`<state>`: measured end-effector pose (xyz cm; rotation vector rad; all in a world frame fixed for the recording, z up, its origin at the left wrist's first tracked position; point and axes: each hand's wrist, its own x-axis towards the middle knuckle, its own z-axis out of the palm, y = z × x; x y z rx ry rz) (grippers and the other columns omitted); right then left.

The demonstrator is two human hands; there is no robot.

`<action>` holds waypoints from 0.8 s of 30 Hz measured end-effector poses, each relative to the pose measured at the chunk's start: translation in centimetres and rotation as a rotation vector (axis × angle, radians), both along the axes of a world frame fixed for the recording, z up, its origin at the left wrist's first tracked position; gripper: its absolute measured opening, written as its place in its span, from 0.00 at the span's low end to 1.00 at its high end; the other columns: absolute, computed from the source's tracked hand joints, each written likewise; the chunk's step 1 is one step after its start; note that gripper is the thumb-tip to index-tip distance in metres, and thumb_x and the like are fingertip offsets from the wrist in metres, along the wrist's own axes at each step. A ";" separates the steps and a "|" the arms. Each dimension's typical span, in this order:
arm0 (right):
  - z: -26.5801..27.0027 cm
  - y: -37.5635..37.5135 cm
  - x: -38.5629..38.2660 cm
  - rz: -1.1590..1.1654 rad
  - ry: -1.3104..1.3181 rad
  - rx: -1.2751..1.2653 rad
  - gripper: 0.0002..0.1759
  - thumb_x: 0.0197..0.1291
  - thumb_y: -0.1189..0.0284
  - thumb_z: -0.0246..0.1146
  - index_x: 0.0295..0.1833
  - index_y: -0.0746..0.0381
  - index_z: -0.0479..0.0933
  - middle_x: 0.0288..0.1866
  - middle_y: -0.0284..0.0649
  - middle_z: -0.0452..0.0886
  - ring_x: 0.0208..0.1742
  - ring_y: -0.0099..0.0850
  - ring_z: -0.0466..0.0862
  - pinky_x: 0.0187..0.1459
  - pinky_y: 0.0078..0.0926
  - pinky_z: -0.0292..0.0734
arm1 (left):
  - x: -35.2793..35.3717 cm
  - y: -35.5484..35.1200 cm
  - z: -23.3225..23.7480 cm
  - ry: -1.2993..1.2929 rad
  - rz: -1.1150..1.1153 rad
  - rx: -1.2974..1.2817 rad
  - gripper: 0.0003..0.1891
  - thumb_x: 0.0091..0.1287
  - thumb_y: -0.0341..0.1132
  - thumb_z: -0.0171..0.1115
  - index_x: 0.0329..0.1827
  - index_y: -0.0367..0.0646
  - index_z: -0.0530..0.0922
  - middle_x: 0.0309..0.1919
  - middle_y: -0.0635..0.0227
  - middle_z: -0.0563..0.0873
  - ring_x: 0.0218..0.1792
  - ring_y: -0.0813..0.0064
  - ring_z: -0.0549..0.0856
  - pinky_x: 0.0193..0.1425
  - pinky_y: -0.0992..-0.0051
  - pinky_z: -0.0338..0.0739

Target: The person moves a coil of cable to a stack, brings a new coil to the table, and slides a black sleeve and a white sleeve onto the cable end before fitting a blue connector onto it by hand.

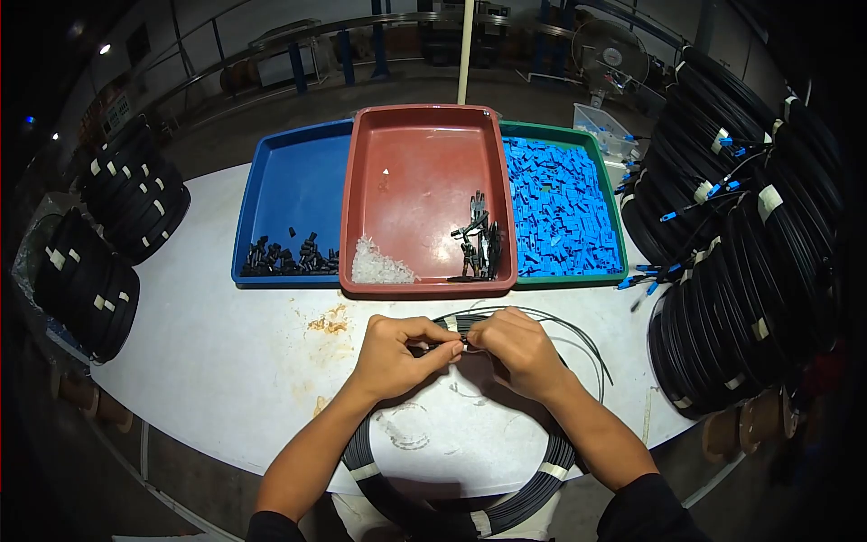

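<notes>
My left hand [404, 354] pinches a thin black cable between thumb and fingers, above the far side of a coil. Close against it, my right hand [521, 350] is closed too, fingertips on a small piece at the cable's end that the fingers mostly hide. Under both forearms lies the black cable coil [358, 443], bound with pale tape bands and reaching over the table's near edge. A loose cable length [591, 348] curves out from it to the right.
Beyond my hands, a blue tray [302, 172] holds black sleeves, a red tray [424, 163] holds clear bits and black parts, and a green tray [623, 262] holds blue connectors [560, 208]. Taped cable coils stand left [86, 285] and right [722, 316]. A clear bin [603, 131] sits behind.
</notes>
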<state>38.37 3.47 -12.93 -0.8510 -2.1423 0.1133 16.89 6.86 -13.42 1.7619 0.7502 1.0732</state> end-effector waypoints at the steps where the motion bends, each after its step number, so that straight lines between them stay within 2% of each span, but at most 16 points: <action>1: 0.2 -0.2 0.0 -0.001 -0.028 0.039 0.16 0.43 0.88 0.68 0.40 0.66 0.76 0.38 0.43 0.85 0.38 0.46 0.84 0.41 0.38 0.79 | 0.0 0.0 0.0 0.000 0.000 -0.001 0.05 0.59 0.26 0.76 0.38 0.37 0.91 0.29 0.61 0.92 0.27 0.73 0.91 0.31 0.76 0.84; 3: 0.2 -0.3 0.1 -0.007 -0.056 0.082 0.15 0.44 0.88 0.67 0.39 0.66 0.76 0.36 0.44 0.84 0.36 0.46 0.84 0.40 0.38 0.79 | -0.1 0.2 0.2 0.097 -0.023 0.464 0.07 0.57 0.25 0.77 0.38 0.36 0.90 0.31 0.59 0.92 0.28 0.71 0.90 0.33 0.75 0.84; 4: 0.1 -0.4 0.2 -0.014 -0.015 -0.082 0.13 0.47 0.88 0.68 0.39 0.67 0.77 0.34 0.44 0.84 0.35 0.45 0.84 0.39 0.37 0.79 | -0.2 0.4 0.3 0.099 -0.027 0.466 0.07 0.57 0.25 0.77 0.38 0.36 0.90 0.31 0.59 0.92 0.28 0.71 0.90 0.33 0.75 0.84; 6: -0.2 -0.3 0.2 -0.021 0.031 -0.249 0.11 0.50 0.87 0.68 0.39 0.67 0.77 0.31 0.44 0.83 0.34 0.44 0.84 0.37 0.36 0.79 | -0.6 0.7 0.6 0.346 -0.145 1.124 0.06 0.58 0.22 0.73 0.38 0.34 0.89 0.35 0.56 0.92 0.31 0.67 0.91 0.35 0.72 0.86; 8: -0.3 0.0 0.3 0.078 0.359 -0.853 0.04 0.60 0.83 0.64 0.41 0.68 0.77 0.25 0.43 0.81 0.30 0.47 0.82 0.36 0.41 0.78 | -0.5 0.9 0.3 0.314 -0.114 1.166 0.06 0.60 0.22 0.72 0.39 0.34 0.89 0.37 0.56 0.92 0.31 0.67 0.90 0.35 0.73 0.85; 9: -0.1 0.0 0.2 0.054 0.384 -0.857 0.04 0.65 0.79 0.66 0.41 0.68 0.77 0.29 0.44 0.82 0.33 0.47 0.83 0.37 0.39 0.78 | -0.4 1.0 0.2 0.280 -0.075 1.211 0.06 0.61 0.22 0.70 0.39 0.35 0.89 0.38 0.56 0.92 0.31 0.67 0.90 0.34 0.73 0.84; 10: 0.1 -0.2 0.0 0.056 0.380 -0.858 0.04 0.65 0.79 0.66 0.41 0.68 0.77 0.29 0.44 0.82 0.33 0.47 0.83 0.37 0.39 0.78 | -0.5 1.3 0.2 0.208 -0.057 1.129 0.07 0.57 0.22 0.73 0.39 0.35 0.89 0.36 0.57 0.92 0.31 0.67 0.90 0.34 0.73 0.84; 12: 0.4 -0.4 -0.5 -0.012 0.120 -0.262 0.06 0.64 0.77 0.67 0.40 0.67 0.76 0.33 0.44 0.83 0.35 0.45 0.83 0.39 0.38 0.79 | -0.6 1.0 0.4 0.163 -0.025 0.859 0.08 0.56 0.22 0.75 0.39 0.34 0.89 0.36 0.57 0.93 0.31 0.70 0.91 0.35 0.75 0.85; 13: -0.4 0.2 -0.2 -0.004 0.037 -0.107 0.09 0.58 0.77 0.70 0.40 0.66 0.76 0.37 0.44 0.83 0.37 0.44 0.83 0.41 0.38 0.78 | -0.7 0.7 0.4 0.164 -0.021 0.859 0.08 0.56 0.22 0.75 0.39 0.34 0.89 0.36 0.57 0.93 0.31 0.70 0.91 0.35 0.75 0.85; 15: -0.1 0.3 -0.2 -0.001 -0.017 0.020 0.12 0.52 0.78 0.71 0.40 0.66 0.77 0.37 0.44 0.83 0.37 0.44 0.83 0.41 0.38 0.79 | -0.6 0.1 0.3 0.130 0.017 0.307 0.08 0.57 0.22 0.76 0.40 0.34 0.90 0.35 0.58 0.93 0.32 0.74 0.92 0.37 0.77 0.86; 16: 0.1 0.2 -0.1 -0.003 -0.069 0.144 0.15 0.45 0.80 0.72 0.40 0.65 0.78 0.37 0.44 0.84 0.38 0.44 0.84 0.41 0.39 0.79 | -0.5 0.1 0.2 0.127 0.015 0.308 0.08 0.57 0.22 0.76 0.40 0.34 0.90 0.35 0.58 0.93 0.32 0.74 0.92 0.37 0.77 0.86; 18: 0.6 -0.4 -0.4 -0.009 -0.088 0.155 0.15 0.43 0.80 0.71 0.39 0.66 0.77 0.37 0.45 0.84 0.38 0.44 0.84 0.41 0.39 0.79 | -0.4 0.3 0.0 0.009 -0.102 -0.160 0.05 0.62 0.25 0.74 0.39 0.33 0.90 0.32 0.60 0.93 0.29 0.77 0.91 0.32 0.80 0.83; 20: 0.5 -0.8 -0.6 -0.019 -0.079 -0.150 0.11 0.49 0.79 0.70 0.36 0.65 0.74 0.33 0.48 0.83 0.34 0.45 0.82 0.41 0.40 0.79 | -0.7 0.3 0.1 0.024 -0.129 -0.301 0.07 0.58 0.23 0.76 0.39 0.33 0.90 0.34 0.59 0.93 0.31 0.75 0.92 0.37 0.78 0.85; 22: -0.1 -0.5 -0.5 -0.058 -0.005 -0.321 0.11 0.54 0.79 0.70 0.36 0.66 0.73 0.31 0.49 0.83 0.33 0.46 0.83 0.37 0.41 0.78 | -0.7 0.8 -0.5 0.335 -0.203 0.782 0.09 0.55 0.24 0.77 0.38 0.34 0.89 0.35 0.58 0.92 0.30 0.72 0.90 0.35 0.74 0.85; 23: -0.1 -0.2 -0.1 -0.001 0.103 -0.533 0.11 0.57 0.79 0.69 0.38 0.67 0.73 0.30 0.50 0.83 0.33 0.48 0.84 0.36 0.43 0.77 | -0.6 1.0 -0.8 0.387 -0.191 1.024 0.10 0.53 0.25 0.78 0.39 0.35 0.89 0.36 0.59 0.92 0.29 0.68 0.88 0.34 0.71 0.84; 24: -0.1 -0.1 0.0 0.063 0.211 -0.743 0.10 0.59 0.79 0.69 0.40 0.67 0.72 0.29 0.50 0.82 0.33 0.50 0.84 0.34 0.44 0.76 | -0.6 1.1 -0.8 0.389 -0.200 1.024 0.10 0.53 0.25 0.78 0.39 0.35 0.89 0.36 0.59 0.92 0.29 0.68 0.88 0.34 0.71 0.84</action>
